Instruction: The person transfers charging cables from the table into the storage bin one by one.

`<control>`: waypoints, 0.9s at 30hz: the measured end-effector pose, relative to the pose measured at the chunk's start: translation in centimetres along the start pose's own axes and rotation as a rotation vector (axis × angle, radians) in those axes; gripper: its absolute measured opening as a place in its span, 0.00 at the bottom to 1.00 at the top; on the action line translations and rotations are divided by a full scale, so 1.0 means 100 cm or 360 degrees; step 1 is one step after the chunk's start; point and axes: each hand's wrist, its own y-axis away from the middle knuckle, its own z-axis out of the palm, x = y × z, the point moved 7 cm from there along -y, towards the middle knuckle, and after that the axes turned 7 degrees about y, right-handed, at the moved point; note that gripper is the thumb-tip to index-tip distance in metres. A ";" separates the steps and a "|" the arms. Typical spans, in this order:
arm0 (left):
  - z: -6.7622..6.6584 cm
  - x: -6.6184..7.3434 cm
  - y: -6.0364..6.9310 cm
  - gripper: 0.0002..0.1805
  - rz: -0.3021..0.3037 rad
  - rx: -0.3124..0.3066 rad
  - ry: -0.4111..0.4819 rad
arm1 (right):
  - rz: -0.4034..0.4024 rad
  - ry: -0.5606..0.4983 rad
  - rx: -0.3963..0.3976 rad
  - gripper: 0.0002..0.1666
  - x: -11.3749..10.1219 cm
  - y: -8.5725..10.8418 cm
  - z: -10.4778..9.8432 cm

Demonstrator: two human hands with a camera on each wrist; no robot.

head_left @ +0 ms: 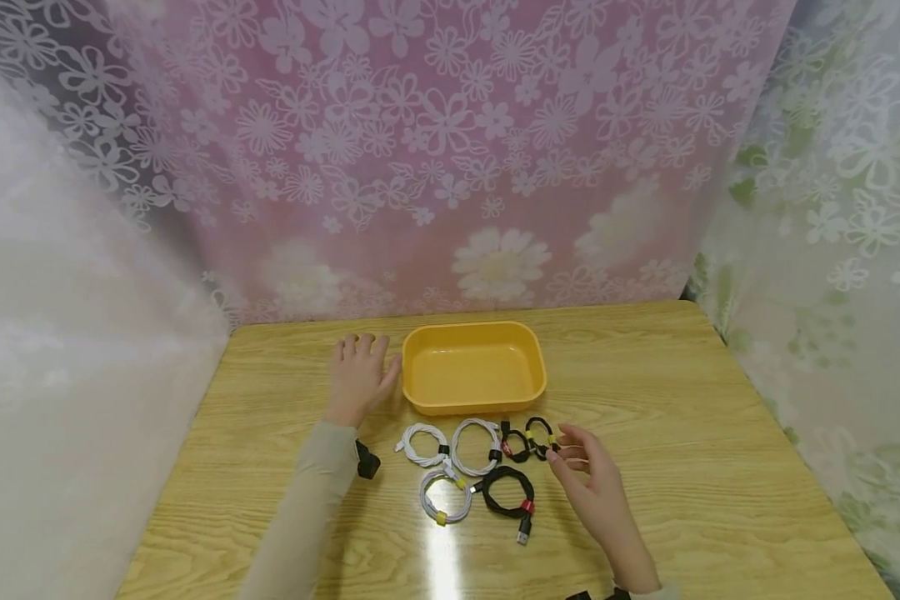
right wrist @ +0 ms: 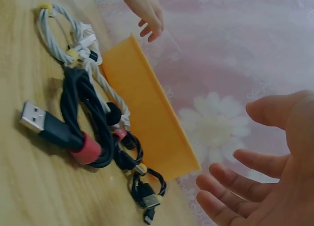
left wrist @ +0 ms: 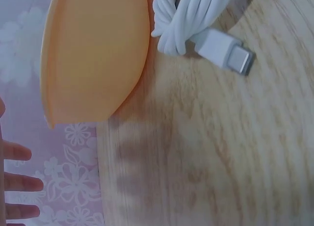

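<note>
An upright yellow tray [head_left: 472,408] with nothing in it stands at the table's back. My left hand [head_left: 360,379] is beside its left end, fingers spread, holding nothing. Just in front lie coiled cables: a white one [head_left: 412,454], a second white one [head_left: 457,450], a pale one with yellow ties [head_left: 424,500], a larger black one [head_left: 528,487] with a red tie, and two small black ones. My right hand [head_left: 592,487] hovers at the right of the small black coil [head_left: 534,422] with yellow ties, fingers loosely bent and empty; the right wrist view shows them apart.
The wooden table [head_left: 682,417] extends to both sides of the tray. A pink flowered cloth [head_left: 450,167] hangs behind it, with pale sheets at left and right. Light reflects off the table near its front.
</note>
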 end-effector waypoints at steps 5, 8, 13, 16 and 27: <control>0.009 -0.001 -0.001 0.27 -0.0037 -0.0037 0.0043 | 0.0134 0.0020 -0.0032 0.23 0.007 0.010 0.009; 0.011 0.000 -0.002 0.27 -0.0032 -0.0030 0.0047 | 0.0169 0.0040 -0.0047 0.23 0.011 0.015 0.015; 0.015 0.004 -0.003 0.28 -0.0027 -0.0075 0.0042 | 0.0200 0.0041 -0.0067 0.22 0.018 0.019 0.025; 0.017 0.005 -0.004 0.28 -0.0025 -0.0093 0.0054 | 0.0217 0.0039 -0.0092 0.23 0.018 0.021 0.029; 0.029 0.007 -0.002 0.27 -0.0015 -0.0112 0.0051 | 0.0279 0.0083 -0.0188 0.24 0.029 0.025 0.043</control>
